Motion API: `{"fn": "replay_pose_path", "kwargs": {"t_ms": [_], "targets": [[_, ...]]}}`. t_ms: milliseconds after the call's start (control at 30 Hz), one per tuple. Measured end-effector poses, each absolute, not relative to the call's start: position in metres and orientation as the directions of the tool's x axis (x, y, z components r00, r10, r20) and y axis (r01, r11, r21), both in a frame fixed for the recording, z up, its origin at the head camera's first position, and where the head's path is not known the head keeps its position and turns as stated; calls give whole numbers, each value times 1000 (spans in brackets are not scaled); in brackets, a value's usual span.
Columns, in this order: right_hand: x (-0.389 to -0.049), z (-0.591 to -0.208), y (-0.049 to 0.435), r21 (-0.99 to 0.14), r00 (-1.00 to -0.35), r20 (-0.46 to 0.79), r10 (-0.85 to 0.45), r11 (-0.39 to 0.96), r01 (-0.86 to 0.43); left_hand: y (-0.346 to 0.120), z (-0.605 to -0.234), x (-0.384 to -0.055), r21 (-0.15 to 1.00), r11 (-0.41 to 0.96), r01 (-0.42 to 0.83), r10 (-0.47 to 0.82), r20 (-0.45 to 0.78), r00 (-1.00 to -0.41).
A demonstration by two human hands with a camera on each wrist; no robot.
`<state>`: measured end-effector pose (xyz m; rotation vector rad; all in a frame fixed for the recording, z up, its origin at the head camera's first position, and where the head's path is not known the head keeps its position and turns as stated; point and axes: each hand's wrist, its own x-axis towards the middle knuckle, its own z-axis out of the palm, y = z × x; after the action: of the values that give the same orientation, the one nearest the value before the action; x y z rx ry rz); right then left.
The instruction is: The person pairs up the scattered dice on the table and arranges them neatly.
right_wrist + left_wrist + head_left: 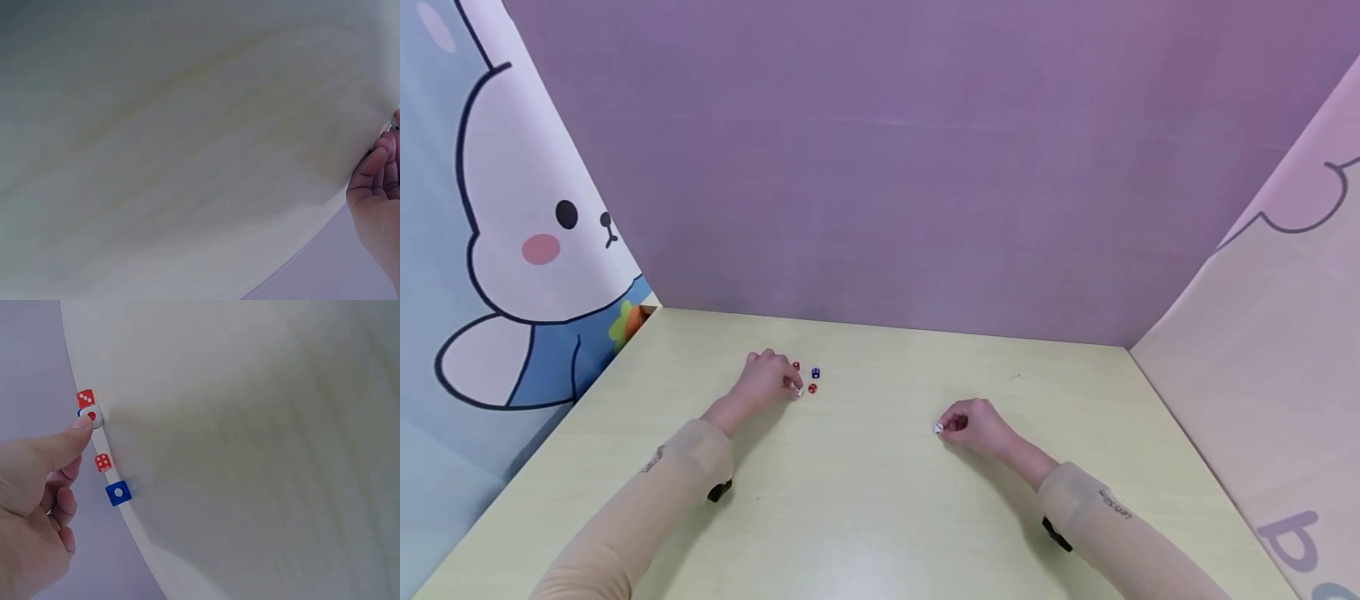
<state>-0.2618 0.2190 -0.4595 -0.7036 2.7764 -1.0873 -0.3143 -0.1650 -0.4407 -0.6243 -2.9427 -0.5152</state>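
My left hand (pixel 767 379) reaches to the table's back left, thumb and fingertips pinching a white die (pixel 94 417) that shows one red pip. Around it are a red die (pixel 85 397) showing three pips, another red die (pixel 103 463) and a blue die (pixel 118 493) with a single large pip. A blue edge peeks out behind the white die. Right of centre, my right hand (pixel 976 426) pinches a second white die (pixel 938 428) low over the table. In the right wrist view, that hand (pixel 378 187) is cut by the frame edge, with only a sliver of its die showing.
The pale wooden table (pixel 850 500) ends at a purple backdrop (pixel 910 183). Printed cartoon panels stand along the left and right sides, the left one with a rabbit figure (pixel 535 200). A small dark mark (pixel 1016 376) lies on the tabletop at the back right.
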Motion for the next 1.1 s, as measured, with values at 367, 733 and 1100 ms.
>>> {"fn": "replay_pose_path", "kwargs": {"t_ms": [367,733,1100], "targets": [[-263,-460,220,-657,-892,86,-443,648,-386,-148,-442,-303,382,818,429,412,129,-902],[-264,-460,219,-656,-892,90,-443,647,-388,-120,-440,-288,487,790,373,396,59,-916],[-263,-459,219,-654,-889,86,-450,648,-391,-77,-440,-279,542,757,365,424,18,-905]]}}
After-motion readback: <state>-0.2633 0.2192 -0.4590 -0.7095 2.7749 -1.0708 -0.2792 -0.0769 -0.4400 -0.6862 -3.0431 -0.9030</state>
